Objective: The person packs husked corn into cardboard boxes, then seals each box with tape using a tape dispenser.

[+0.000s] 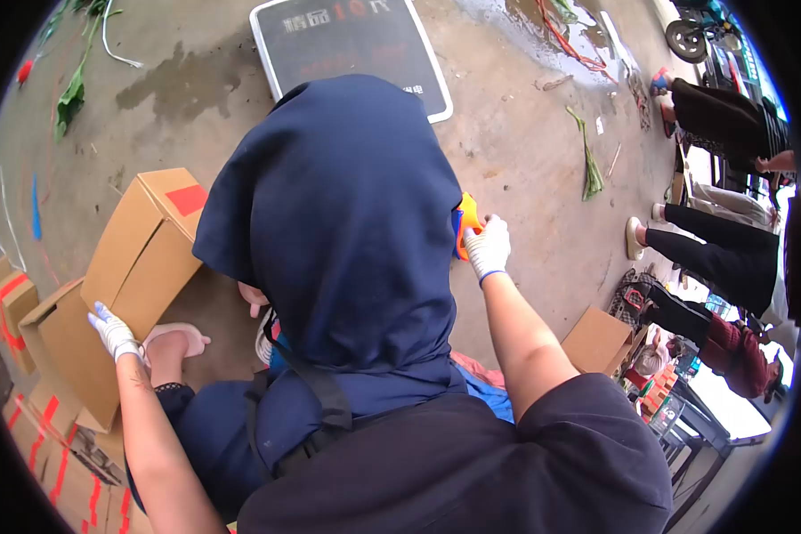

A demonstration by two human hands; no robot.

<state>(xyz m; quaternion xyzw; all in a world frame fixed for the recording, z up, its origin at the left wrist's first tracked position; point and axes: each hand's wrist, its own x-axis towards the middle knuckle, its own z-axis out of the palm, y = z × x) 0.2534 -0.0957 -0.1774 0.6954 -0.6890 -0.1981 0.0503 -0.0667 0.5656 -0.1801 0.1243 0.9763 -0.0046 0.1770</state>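
Note:
At the left, my left hand (116, 334), in a white glove with bluish fingertips, rests against a brown cardboard box (125, 240) and holds it tilted. The box has a red tape patch at its upper end. Out to the right, my right hand (489, 246), also gloved in white, is closed on an orange and blue tape dispenser (468, 222). The dispenser is partly hidden behind a large navy cloth hood (329, 205) that fills the middle of the view. Its working end cannot be seen.
A dark-topped platform with lettering (356, 53) lies ahead on the wet concrete floor. More red-taped cartons (71, 463) are stacked at lower left. An open carton (596, 340) stands at right. Several people stand along the right edge, near a motorbike (690, 40). Leaves (590, 165) litter the ground.

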